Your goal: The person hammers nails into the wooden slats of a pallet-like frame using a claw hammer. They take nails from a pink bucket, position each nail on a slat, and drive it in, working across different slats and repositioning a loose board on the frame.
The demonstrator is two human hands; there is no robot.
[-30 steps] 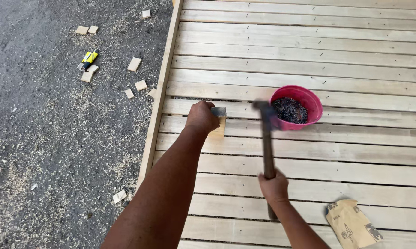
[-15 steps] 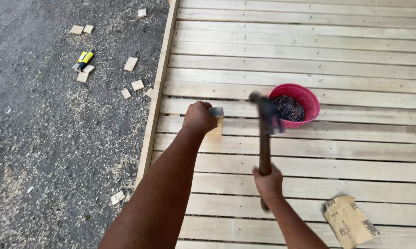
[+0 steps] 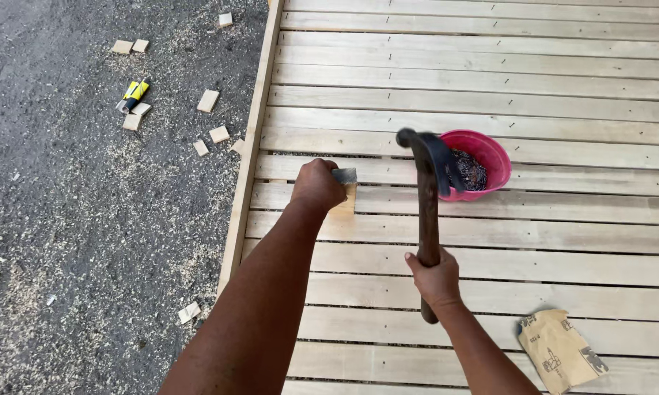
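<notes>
Pink bowl (image 3: 490, 157), perhaps dark-handled hammer (image 3: 427, 212)

Brown paper bag (image 3: 561, 351), flat and crumpled, lying on wooden decking (image 3: 490, 80) at lower right, w/ dark printed marks on its face. Small yellow-and-black labelled item (image 3: 133, 93) on gravel ground (image 3: 59, 219) at upper left, among pale wood offcuts (image 3: 208, 101); too small to tell kind. No signs or screens.

Soft daylight, sharp (hammer head (image 3: 426, 155) blurred).
</notes>
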